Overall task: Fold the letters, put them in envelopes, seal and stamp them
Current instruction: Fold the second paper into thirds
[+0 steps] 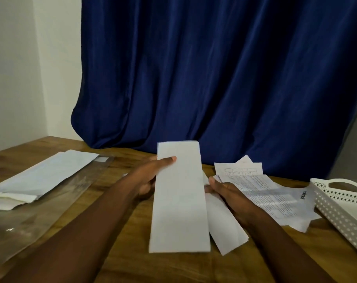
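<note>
Seen from a head-worn camera, a wooden worktop (116,260) stands before a dark blue curtain (214,68), with two bare forearms reaching in from below. The landmark is one long white envelope (179,199) held upright above the middle of the worktop. Far left of the envelope lies a stack of white envelopes (39,178); how many it holds cannot be counted. The stack rests on one clear plastic sleeve (41,213), which spreads toward the near left edge. Just left of the held envelope, the left hand (151,176) grips it, thumb pressed on its front face and fingers hidden behind. Just right of it, the right hand (224,190) touches its right edge with the thumb; its fingers curl round one folded white letter (224,225) that slants down behind and below the envelope. Right of that hand lies a loose pile of printed sheets (259,193), at least three, fanned and overlapping on the worktop. Farthest right of the envelope sits one white perforated tray (340,207) with a handle cut-out, partly cropped by the frame edge.
</note>
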The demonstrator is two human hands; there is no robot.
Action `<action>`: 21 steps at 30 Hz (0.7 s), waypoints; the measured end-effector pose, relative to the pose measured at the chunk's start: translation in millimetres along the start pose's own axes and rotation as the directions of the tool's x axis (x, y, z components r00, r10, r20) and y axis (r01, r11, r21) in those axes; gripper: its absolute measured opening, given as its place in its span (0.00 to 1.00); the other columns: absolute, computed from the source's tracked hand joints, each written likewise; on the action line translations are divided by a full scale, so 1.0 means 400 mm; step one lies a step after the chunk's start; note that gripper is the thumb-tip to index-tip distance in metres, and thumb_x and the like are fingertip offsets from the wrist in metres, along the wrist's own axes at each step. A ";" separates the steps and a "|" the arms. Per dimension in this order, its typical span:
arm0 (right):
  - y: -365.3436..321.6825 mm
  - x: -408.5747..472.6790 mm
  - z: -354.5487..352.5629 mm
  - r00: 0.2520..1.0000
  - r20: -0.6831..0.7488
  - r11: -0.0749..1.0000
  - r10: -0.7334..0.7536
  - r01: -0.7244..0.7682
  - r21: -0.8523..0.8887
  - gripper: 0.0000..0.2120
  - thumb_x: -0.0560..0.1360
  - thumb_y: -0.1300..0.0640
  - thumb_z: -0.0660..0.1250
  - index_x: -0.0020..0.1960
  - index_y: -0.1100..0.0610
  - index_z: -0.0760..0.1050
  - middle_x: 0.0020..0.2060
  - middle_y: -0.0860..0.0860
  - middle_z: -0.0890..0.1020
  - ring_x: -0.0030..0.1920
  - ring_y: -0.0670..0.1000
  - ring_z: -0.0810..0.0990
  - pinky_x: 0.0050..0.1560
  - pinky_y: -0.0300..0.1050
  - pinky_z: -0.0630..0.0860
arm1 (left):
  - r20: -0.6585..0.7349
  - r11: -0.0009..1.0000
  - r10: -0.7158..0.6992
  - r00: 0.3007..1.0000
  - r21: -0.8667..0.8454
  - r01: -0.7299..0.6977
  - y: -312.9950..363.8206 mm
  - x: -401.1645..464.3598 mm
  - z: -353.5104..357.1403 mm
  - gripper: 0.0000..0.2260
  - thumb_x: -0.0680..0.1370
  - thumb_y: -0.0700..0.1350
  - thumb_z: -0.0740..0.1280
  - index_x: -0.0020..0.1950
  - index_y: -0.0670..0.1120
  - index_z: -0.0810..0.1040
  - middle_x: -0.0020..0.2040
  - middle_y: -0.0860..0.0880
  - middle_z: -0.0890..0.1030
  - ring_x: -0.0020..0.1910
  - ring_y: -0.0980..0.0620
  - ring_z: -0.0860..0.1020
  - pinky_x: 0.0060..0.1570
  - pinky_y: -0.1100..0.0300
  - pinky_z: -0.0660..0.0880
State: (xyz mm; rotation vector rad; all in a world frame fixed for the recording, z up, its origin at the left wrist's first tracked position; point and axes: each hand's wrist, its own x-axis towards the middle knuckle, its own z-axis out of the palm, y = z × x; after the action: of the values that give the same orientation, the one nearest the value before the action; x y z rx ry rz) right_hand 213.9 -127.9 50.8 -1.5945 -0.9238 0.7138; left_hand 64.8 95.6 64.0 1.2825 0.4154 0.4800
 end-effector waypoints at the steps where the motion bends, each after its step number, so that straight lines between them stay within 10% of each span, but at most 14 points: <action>1: -0.002 0.003 0.005 1.000 -0.013 0.999 -0.023 0.023 0.048 0.23 0.68 0.28 0.70 0.49 0.43 0.89 0.45 0.39 0.89 0.45 0.41 0.88 0.37 0.31 0.81 | 0.074 0.993 -0.069 0.995 0.097 0.062 -0.002 -0.007 0.003 0.23 0.75 0.50 0.79 0.66 0.44 0.80 0.58 0.43 0.87 0.57 0.42 0.86 0.64 0.41 0.79; 4: 0.011 0.016 -0.012 0.995 -0.072 0.982 -0.068 0.080 0.173 0.31 0.47 0.24 0.79 0.45 0.38 0.86 0.35 0.37 0.87 0.35 0.39 0.86 0.29 0.31 0.78 | 0.156 0.881 -0.220 0.963 0.455 0.128 -0.020 -0.023 0.026 0.25 0.73 0.53 0.80 0.66 0.47 0.81 0.58 0.46 0.87 0.59 0.43 0.85 0.67 0.43 0.78; 7: 0.025 0.025 -0.019 0.996 -0.084 0.991 0.005 0.006 0.133 0.16 0.58 0.34 0.81 0.43 0.38 0.84 0.37 0.41 0.87 0.40 0.46 0.89 0.32 0.40 0.82 | 0.128 0.814 -0.241 0.962 0.567 0.129 -0.040 -0.026 0.052 0.24 0.73 0.53 0.80 0.66 0.50 0.80 0.57 0.50 0.88 0.58 0.46 0.85 0.65 0.45 0.80; 14: 0.041 0.041 -0.026 0.977 -0.196 0.995 0.081 -0.091 -0.046 0.23 0.67 0.33 0.77 0.51 0.49 0.85 0.46 0.49 0.89 0.47 0.55 0.89 0.49 0.52 0.84 | 0.079 0.865 -0.188 0.979 0.486 0.127 -0.051 -0.007 0.063 0.18 0.74 0.55 0.79 0.59 0.49 0.82 0.49 0.50 0.89 0.47 0.49 0.88 0.48 0.54 0.85; 21: 0.045 0.047 -0.030 0.965 -0.261 0.999 0.037 -0.032 0.022 0.17 0.74 0.42 0.76 0.54 0.54 0.84 0.49 0.52 0.89 0.49 0.57 0.88 0.51 0.54 0.84 | 0.134 0.834 -0.211 0.968 0.541 0.107 -0.046 -0.020 0.060 0.22 0.73 0.53 0.80 0.65 0.50 0.81 0.56 0.50 0.88 0.55 0.46 0.87 0.60 0.47 0.82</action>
State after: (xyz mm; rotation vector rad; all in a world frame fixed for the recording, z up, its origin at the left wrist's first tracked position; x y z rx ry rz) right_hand 237.1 -119.3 36.3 -1.6458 -0.6961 0.5181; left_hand 73.4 67.9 52.0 1.7968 0.5115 0.0902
